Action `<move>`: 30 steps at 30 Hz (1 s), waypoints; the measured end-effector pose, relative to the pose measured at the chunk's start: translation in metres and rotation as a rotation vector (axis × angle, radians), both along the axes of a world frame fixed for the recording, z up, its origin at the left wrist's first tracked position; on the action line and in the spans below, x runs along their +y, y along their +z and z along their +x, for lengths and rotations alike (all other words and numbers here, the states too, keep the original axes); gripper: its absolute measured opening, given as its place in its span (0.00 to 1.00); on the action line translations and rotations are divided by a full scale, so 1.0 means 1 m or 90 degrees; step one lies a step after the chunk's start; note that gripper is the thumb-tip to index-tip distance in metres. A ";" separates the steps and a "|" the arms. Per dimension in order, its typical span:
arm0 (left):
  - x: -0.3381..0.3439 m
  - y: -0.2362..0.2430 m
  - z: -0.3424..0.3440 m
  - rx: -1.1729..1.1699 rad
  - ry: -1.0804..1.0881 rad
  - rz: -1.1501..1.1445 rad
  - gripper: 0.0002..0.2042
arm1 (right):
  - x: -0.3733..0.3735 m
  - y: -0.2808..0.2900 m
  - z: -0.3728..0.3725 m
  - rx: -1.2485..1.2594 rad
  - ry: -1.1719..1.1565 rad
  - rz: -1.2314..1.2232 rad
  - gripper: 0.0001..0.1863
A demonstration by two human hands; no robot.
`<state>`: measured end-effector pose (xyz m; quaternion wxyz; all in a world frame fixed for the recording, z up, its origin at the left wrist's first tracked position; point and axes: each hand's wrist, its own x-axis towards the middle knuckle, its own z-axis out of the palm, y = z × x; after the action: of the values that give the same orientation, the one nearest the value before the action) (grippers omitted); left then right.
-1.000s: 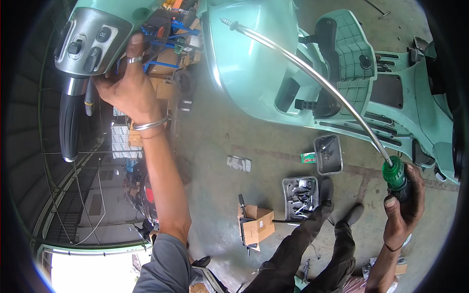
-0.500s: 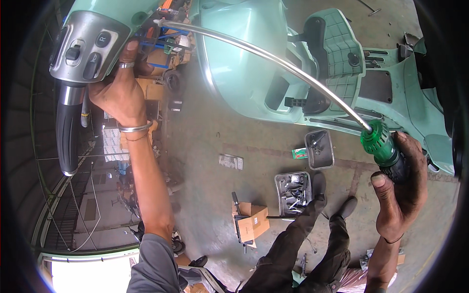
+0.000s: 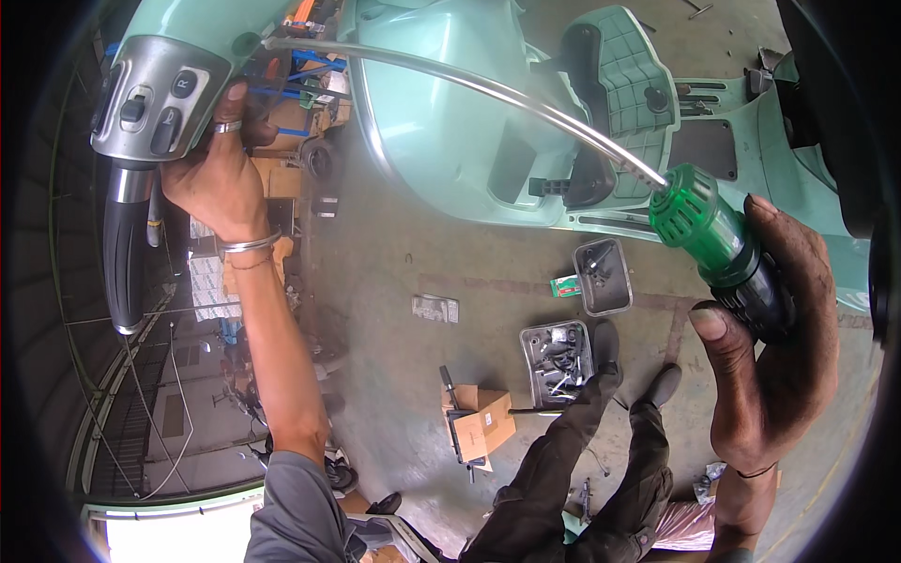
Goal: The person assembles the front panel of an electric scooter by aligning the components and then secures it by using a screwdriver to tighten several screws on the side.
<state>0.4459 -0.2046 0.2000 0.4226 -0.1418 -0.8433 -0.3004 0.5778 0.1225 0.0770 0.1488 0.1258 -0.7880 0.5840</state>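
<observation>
Screwdriver, green-handled, steel-shafted (image 3: 702, 214), angles from gripping right hand (image 3: 784, 389) toward upper-left mint-green plastic housing (image 3: 202, 28); left hand (image 3: 225, 192), grip unclear, probably braces.

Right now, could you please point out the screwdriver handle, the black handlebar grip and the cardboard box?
Screwdriver handle (image 3: 721, 250), head view: its green section.
Black handlebar grip (image 3: 128, 255), head view: midway along it.
Cardboard box (image 3: 487, 427), head view: its brown side panel.

The screwdriver shaft (image 3: 469, 81) is smooth, bright metal; its handle (image 3: 693, 218) is ridged, glossy plastic. The scooter's front panel (image 3: 432, 141) presents a smooth, high-gloss surface. The switch housing (image 3: 155, 94) has a satin metallic finish; the handlebar grip (image 3: 126, 249) is matt. The carton (image 3: 486, 424) is matt cardboard.
</observation>
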 end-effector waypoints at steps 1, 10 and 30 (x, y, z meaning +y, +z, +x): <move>0.000 -0.001 -0.001 0.001 0.001 0.002 0.10 | -0.001 0.002 0.000 0.001 -0.002 0.007 0.30; 0.001 0.000 0.000 -0.003 -0.006 0.003 0.09 | -0.011 0.012 0.006 0.003 -0.088 -0.011 0.30; -0.007 0.004 0.000 -0.021 -0.015 -0.001 0.10 | -0.019 0.060 0.012 0.043 -0.105 0.088 0.29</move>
<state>0.4459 -0.2120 0.2037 0.4048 -0.1474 -0.8486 -0.3070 0.5895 0.1030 0.1365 0.2135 0.0901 -0.8285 0.5097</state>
